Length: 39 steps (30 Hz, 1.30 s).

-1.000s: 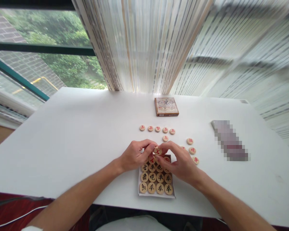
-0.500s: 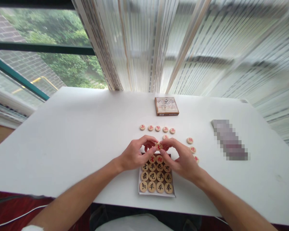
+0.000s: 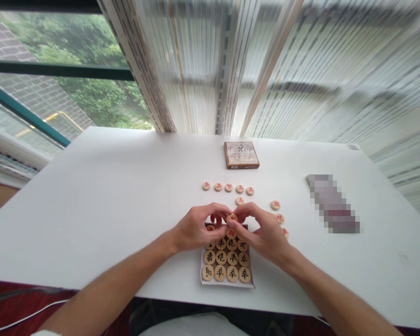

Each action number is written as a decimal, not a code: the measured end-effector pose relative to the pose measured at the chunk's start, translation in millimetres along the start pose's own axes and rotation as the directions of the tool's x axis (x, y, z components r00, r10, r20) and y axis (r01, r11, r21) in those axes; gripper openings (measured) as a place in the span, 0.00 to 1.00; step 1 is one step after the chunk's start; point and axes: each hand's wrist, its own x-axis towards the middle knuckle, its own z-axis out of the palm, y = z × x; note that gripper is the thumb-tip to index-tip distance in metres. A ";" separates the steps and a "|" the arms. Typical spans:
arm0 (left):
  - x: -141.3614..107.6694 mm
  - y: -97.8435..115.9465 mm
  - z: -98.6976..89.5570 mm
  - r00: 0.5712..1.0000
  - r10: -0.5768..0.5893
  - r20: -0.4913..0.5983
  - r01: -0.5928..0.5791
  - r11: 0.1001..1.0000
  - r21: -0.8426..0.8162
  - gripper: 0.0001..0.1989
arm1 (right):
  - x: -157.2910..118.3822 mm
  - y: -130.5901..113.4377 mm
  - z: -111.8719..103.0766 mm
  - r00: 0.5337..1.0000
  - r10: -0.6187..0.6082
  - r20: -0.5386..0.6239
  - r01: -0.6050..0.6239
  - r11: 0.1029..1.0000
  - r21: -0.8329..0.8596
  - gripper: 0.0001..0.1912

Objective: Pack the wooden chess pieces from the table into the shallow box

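A round wooden piece with a red character is held between both hands, just above the far edge of an open box. My left hand pinches its left side with thumb and fingers. On the right side, my right hand grips it with thumb and index finger. Rows of round pieces with black characters fill the near part of the box. Red-character pieces, such as one under the hands, lie in its far rows, partly hidden by the fingers.
Beyond the hands, a row of several red-character pieces lies on the white table, with one piece nearer. More pieces sit right of my right hand. A flat box lies farther back; a blurred-out object is at the right.
Both hands have moved slightly nearer with the held piece, which is now lower in view and partly covered by my right thumb. My left thumb covers more of the box's pieces.
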 end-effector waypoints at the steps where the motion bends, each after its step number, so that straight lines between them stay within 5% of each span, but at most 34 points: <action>1: -0.2 0.3 0.1 1.000 0.009 0.001 -0.009 1.000 0.004 0.14 | -0.2 0.1 0.4 1.000 0.013 -0.003 -0.013 1.000 0.003 0.05; 39: 3.0 2.1 -5.2 0.998 -0.064 -0.007 0.064 0.997 -0.051 0.14 | -0.9 -1.3 -0.1 0.986 -0.166 0.017 0.166 0.985 -0.036 0.11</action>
